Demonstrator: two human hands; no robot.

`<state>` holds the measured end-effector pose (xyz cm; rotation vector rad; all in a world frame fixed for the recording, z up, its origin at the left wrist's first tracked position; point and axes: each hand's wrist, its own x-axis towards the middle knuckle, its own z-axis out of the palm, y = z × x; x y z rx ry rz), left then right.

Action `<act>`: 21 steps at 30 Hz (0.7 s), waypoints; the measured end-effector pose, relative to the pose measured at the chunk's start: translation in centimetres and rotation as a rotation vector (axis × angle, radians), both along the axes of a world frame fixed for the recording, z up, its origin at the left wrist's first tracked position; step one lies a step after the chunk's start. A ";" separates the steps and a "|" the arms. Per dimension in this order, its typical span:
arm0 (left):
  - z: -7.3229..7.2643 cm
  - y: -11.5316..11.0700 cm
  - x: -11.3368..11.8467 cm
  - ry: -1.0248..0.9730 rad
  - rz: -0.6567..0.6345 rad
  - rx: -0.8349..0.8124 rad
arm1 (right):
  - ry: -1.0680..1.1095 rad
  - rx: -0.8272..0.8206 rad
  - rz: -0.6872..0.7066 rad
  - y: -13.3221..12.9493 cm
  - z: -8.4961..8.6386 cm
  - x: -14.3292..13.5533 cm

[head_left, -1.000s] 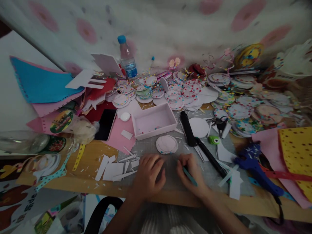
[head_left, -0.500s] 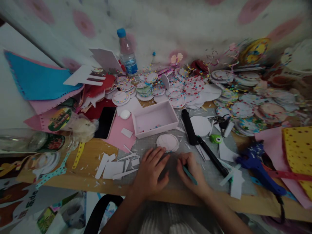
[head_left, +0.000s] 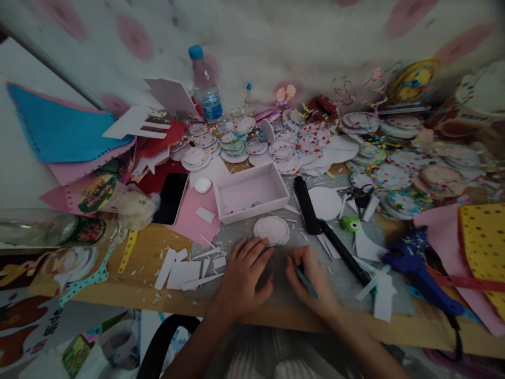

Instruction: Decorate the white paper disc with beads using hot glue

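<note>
My left hand (head_left: 246, 273) lies on the grey mat (head_left: 282, 281) with its fingers stretched out. Its fingertips are at the lower edge of a small stack of white paper ovals (head_left: 271, 230); whether they press on it I cannot tell. Closed around a thin teal pen-like stick (head_left: 306, 282) is my right hand (head_left: 310, 276), just to the right. The stick's tip is hidden by the fingers. Beyond the ovals stands an open white paper box (head_left: 252, 197) with a few coloured bits inside.
A black-handled tool (head_left: 305, 205), a green punch (head_left: 350, 224) and a blue glue gun (head_left: 422, 273) lie to the right. Paper scraps (head_left: 184, 275) and a phone (head_left: 171, 199) are at left. Decorated paper discs (head_left: 284, 152) and a water bottle (head_left: 207, 87) line the back.
</note>
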<state>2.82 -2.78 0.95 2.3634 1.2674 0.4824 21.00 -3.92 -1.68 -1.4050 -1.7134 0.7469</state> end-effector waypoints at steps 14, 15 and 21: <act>-0.2 0.0 0.0 -0.017 0.007 0.003 | 0.013 0.031 -0.026 -0.3 -0.3 0.2; -0.2 0.0 -0.1 -0.017 0.007 0.002 | 0.009 0.033 -0.016 -0.3 -0.3 0.2; -0.1 0.0 -0.1 -0.014 0.007 0.003 | -0.012 0.039 -0.004 -0.2 -0.3 0.0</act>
